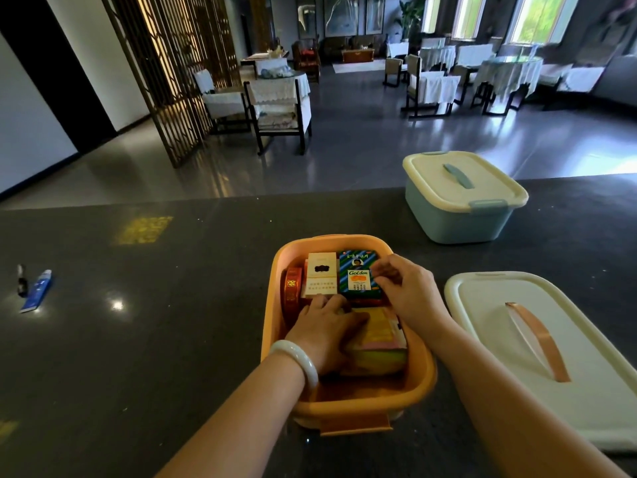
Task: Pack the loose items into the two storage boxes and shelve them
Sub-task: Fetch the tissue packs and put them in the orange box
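1. Two hands are down inside the orange storage box (348, 401) on the dark counter (138, 339). The left hand (324, 336), with a pale bangle (298, 360) on its wrist, lies with curled fingers on the yellow-and-pink packet (379, 343) in the near half of the box; whether it grips the packet or only presses on it cannot be told.
2. The right hand (406, 291) has its fingers bent at the right edge of the green-and-blue striped carton (358, 276) marked "Golden", touching it; a firm pinch cannot be confirmed.
3. That carton lies flat in the far right part of the box. Just beside it on the left lies a white carton (321, 274), and left of that a red-orange pack (293, 288) stands on edge against the box wall.
4. The box's cream lid (551, 357), with a copper-coloured handle, lies flat on the counter to the right of the box, off it and partly under the right forearm.
5. Farther back on the right stands the blue storage box (455, 219), its cream lid (462, 181) fitted and the blue latch down.
6. Well apart, at the counter's left end, lie a blue tube (37, 291) and a small dark object (21, 280) just beside it.
7. Beyond the counter is a room with a grey floor, covered chairs and tables.
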`<state>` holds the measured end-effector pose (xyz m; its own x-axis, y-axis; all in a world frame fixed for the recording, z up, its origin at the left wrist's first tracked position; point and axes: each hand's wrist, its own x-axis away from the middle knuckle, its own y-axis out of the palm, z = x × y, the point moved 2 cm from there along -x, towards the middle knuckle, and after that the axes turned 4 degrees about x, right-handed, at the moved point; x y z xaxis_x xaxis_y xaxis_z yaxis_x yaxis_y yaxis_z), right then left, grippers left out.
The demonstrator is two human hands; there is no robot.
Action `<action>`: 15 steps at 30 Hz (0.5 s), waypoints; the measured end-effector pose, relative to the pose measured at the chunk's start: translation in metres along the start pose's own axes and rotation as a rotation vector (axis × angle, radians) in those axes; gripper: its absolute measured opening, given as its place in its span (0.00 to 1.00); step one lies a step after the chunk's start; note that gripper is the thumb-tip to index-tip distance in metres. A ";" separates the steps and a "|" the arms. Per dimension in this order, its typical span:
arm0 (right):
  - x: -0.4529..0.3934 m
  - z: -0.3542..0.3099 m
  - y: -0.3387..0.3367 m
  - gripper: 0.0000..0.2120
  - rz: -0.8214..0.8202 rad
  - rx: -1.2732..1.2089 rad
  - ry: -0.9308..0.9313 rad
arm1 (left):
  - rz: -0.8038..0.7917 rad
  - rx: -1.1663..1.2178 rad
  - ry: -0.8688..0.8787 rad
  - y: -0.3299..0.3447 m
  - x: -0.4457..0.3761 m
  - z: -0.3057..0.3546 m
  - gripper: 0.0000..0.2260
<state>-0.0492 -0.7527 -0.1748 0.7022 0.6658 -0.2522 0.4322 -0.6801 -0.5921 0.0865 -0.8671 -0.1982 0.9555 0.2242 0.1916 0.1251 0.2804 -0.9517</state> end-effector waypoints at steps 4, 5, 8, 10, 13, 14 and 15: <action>0.000 -0.001 -0.001 0.09 -0.005 0.008 0.003 | -0.002 -0.026 -0.005 0.002 -0.001 -0.001 0.33; 0.001 -0.001 -0.001 0.09 -0.006 0.003 0.004 | -0.002 -0.026 -0.004 0.002 -0.001 -0.001 0.34; 0.001 -0.003 -0.002 0.08 0.000 -0.003 0.000 | -0.005 -0.046 0.009 0.003 -0.001 0.000 0.34; 0.002 -0.004 -0.002 0.09 0.001 0.002 0.001 | -0.008 -0.048 0.020 0.004 0.000 0.000 0.34; 0.001 -0.004 -0.002 0.09 -0.010 0.009 0.006 | -0.012 -0.042 0.031 0.001 0.004 0.001 0.34; 0.001 -0.005 -0.001 0.09 -0.013 0.012 0.006 | -0.014 -0.039 0.032 0.000 0.005 0.002 0.34; 0.001 -0.005 -0.001 0.09 -0.015 0.016 0.006 | -0.015 -0.037 0.033 -0.001 0.006 0.003 0.33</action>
<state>-0.0463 -0.7527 -0.1708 0.6989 0.6742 -0.2388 0.4337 -0.6649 -0.6082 0.0914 -0.8631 -0.1948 0.9617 0.1891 0.1986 0.1488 0.2486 -0.9571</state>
